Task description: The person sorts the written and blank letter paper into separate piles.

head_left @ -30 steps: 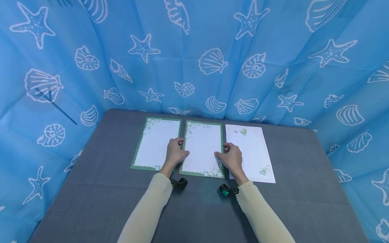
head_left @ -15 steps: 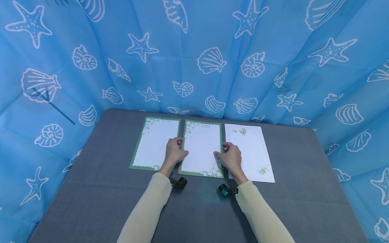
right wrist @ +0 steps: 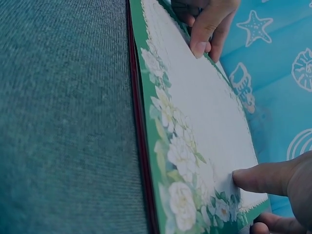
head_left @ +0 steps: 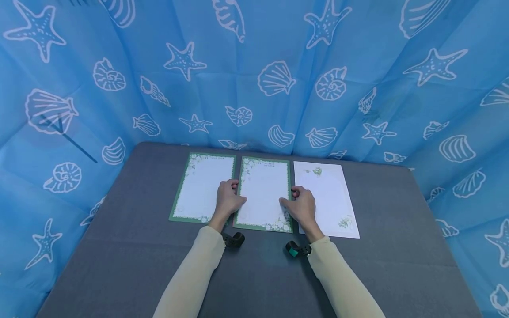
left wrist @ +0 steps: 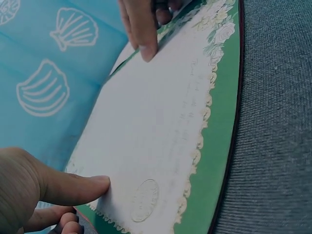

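Note:
Three paper sheets lie in a row at the back of the grey table. The middle one is a card (head_left: 263,190) with a green floral border; a thin dark red edge shows beneath it in both wrist views. My left hand (head_left: 227,199) grips its left side, thumb (left wrist: 87,189) on the white face and fingers curled at the edge. On the opposite side my right hand (head_left: 304,205) holds it the same way, its thumb (right wrist: 263,176) flat on the paper near printed white roses. Parts of the curled fingers are hidden.
To the left lies a similar green-bordered sheet (head_left: 200,187), partly covered by my left hand. A plain white sheet (head_left: 328,194) with small green sprigs lies on the right, under my right hand. A blue seashell curtain (head_left: 278,79) rises behind the grey table (head_left: 397,247).
The head view has shifted very slightly. Both hands and all three sheets stay in place.

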A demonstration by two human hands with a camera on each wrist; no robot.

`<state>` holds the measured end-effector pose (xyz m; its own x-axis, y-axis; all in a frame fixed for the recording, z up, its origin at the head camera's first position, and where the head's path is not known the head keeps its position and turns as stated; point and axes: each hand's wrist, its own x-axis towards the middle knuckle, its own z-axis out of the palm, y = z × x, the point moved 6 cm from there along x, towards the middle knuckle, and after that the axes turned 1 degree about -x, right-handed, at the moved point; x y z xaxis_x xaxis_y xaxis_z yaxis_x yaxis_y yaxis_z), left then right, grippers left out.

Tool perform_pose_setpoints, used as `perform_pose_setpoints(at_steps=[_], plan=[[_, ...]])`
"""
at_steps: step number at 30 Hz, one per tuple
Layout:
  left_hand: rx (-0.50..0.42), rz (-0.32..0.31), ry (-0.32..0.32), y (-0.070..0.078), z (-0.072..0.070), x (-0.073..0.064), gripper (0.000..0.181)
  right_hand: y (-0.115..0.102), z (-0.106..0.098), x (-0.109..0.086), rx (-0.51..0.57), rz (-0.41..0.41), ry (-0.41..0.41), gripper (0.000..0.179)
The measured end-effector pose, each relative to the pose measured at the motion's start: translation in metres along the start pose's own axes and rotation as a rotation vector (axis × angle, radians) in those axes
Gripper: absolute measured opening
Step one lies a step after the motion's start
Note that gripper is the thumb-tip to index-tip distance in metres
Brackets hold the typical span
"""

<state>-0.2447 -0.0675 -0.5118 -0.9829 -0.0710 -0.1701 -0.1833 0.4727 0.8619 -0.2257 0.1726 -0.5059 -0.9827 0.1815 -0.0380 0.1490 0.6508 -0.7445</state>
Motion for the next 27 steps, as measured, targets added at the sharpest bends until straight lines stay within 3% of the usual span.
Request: perform_pose_setpoints(at_steps=[10, 27], plan=[[0.082, 0.115, 0.054, 0.008, -0.001, -0.006, 0.052, -0.001, -0.003, -0.002, -0.006, -0.01, 0.014, 0.052], [0.129, 0.17, 0.086, 0.014, -0.003, -0.012, 0.049, -0.009, -0.005, -0.003, -0.058, -0.025, 0.002, 0.053]])
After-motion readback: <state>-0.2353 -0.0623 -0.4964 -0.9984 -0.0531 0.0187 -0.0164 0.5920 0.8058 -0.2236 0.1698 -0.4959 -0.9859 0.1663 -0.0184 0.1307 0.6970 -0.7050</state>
